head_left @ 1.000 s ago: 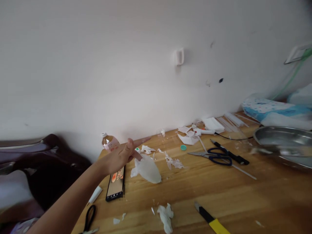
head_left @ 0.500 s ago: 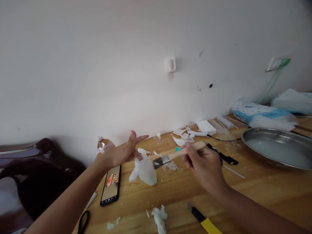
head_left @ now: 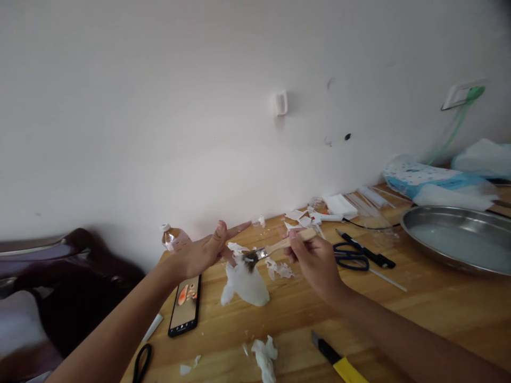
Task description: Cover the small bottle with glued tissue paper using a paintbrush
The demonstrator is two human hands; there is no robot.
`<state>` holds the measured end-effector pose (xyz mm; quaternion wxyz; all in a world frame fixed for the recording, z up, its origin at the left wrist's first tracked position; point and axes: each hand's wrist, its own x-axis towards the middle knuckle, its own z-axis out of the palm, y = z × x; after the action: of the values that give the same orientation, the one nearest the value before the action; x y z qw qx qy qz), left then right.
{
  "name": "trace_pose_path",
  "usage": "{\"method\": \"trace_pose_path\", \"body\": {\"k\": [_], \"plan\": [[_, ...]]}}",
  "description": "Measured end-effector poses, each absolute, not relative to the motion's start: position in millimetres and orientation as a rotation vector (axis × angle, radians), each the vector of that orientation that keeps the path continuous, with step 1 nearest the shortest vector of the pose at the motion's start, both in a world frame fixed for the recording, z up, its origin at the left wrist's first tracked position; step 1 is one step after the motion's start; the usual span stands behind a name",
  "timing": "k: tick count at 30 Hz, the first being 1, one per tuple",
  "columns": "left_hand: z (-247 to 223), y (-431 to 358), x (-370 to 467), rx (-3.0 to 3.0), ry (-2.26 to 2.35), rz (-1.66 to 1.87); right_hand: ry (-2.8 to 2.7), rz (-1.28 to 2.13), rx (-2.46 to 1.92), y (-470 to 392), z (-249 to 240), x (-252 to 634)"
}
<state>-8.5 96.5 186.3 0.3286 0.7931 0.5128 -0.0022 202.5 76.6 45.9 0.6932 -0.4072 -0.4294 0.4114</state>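
Observation:
A white, paper-covered form (head_left: pixel 249 285) rests on the wooden table. My left hand (head_left: pixel 207 250) is at its upper left, thumb and index finger spread, other fingers reaching down to the top of the form. Between my right hand's (head_left: pixel 313 260) thumb and fingers is the wooden handle of a flat brush (head_left: pixel 275 246). Its dark bristles touch the upper part of the form, close to my left fingertips. Torn white paper (head_left: pixel 279 269) lies just behind and right of the form. A crumpled wet piece of tissue (head_left: pixel 265 357) is at the front.
Left of the form lie a phone (head_left: pixel 186 308) and a bottle (head_left: pixel 174 238). A yellow cutter (head_left: pixel 339 361) is at the front. Scissors (head_left: pixel 351 257), a black pen (head_left: pixel 369 254) and a metal basin (head_left: pixel 459 234) of cloudy liquid are on the right. Tissue packs (head_left: pixel 435 181) stand behind.
My right hand and the brush have moved left, bringing the bristles from the form's right side onto its top. The scissors now show beside my right hand. The view has shifted slightly.

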Motion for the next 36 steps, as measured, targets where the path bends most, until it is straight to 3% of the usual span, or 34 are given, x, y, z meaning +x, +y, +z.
{"method": "trace_pose_path", "body": {"k": [10,18,36], "plan": [[177,99,-11,2.23,1.237,0.062,-0.944,0.811,-0.92,73,50,230],[162,105,-11,2.266,1.102,0.062,-1.119,0.964,-0.714,67,38,221],[146,89,-12,2.286,0.788,0.232,-1.174,0.808,-0.795,69,35,243]]}}
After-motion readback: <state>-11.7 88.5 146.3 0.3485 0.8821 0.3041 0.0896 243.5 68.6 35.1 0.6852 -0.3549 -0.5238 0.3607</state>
